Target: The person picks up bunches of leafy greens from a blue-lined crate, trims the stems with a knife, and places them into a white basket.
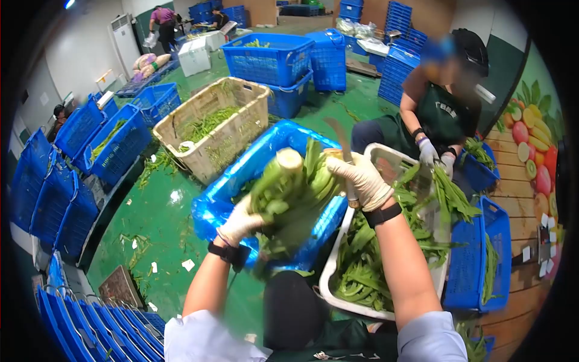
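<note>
My left hand, in a white glove, is closed around a leafy green vegetable whose thick, pale cut stem end points up. My right hand, also gloved, grips a knife with its curved blade upward. The right thumb and fingertips are right at the pale stem end of a second leafy green beside the first. Both greens are over a blue crate lined with blue plastic. Motion blurs their lower leaves.
A white crate of long green leaves stands at my right. Beyond it sits a co-worker in gloves, handling leaves. A beige crate with greens is ahead. Blue crates stand further back and along the left. Scraps litter the green floor.
</note>
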Demonstrator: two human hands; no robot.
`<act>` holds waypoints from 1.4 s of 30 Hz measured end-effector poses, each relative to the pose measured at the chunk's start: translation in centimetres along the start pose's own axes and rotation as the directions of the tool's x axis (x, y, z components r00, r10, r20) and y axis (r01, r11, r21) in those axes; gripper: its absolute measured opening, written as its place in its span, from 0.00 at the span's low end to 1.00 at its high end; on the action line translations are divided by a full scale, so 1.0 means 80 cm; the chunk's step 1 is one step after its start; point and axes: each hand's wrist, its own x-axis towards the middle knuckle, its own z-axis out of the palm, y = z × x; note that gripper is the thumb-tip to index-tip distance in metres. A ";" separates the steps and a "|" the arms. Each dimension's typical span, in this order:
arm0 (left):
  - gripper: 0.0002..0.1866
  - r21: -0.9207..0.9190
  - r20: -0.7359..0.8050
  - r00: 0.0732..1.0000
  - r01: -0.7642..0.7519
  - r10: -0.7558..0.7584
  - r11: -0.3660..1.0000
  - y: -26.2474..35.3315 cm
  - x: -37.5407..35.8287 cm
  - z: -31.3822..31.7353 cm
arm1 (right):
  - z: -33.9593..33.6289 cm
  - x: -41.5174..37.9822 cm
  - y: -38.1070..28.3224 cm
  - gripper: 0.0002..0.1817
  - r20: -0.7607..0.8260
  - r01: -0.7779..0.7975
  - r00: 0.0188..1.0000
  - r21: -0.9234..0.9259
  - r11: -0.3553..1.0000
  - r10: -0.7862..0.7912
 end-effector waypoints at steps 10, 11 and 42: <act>0.64 0.595 0.325 0.898 -0.438 0.297 0.674 0.038 0.005 0.205 | -0.012 -0.161 0.032 0.21 -0.155 -0.002 0.988 -0.115 0.993 -0.016; 0.60 0.427 0.378 0.920 -0.277 0.108 0.861 0.030 0.007 0.221 | -0.010 -0.180 0.037 0.23 -0.189 0.027 0.981 -0.099 0.995 -0.045; 0.61 0.261 0.378 0.813 -0.553 0.443 0.792 -0.005 -0.106 0.447 | -0.088 -0.423 0.131 0.21 -0.568 0.360 0.816 0.354 0.863 -0.107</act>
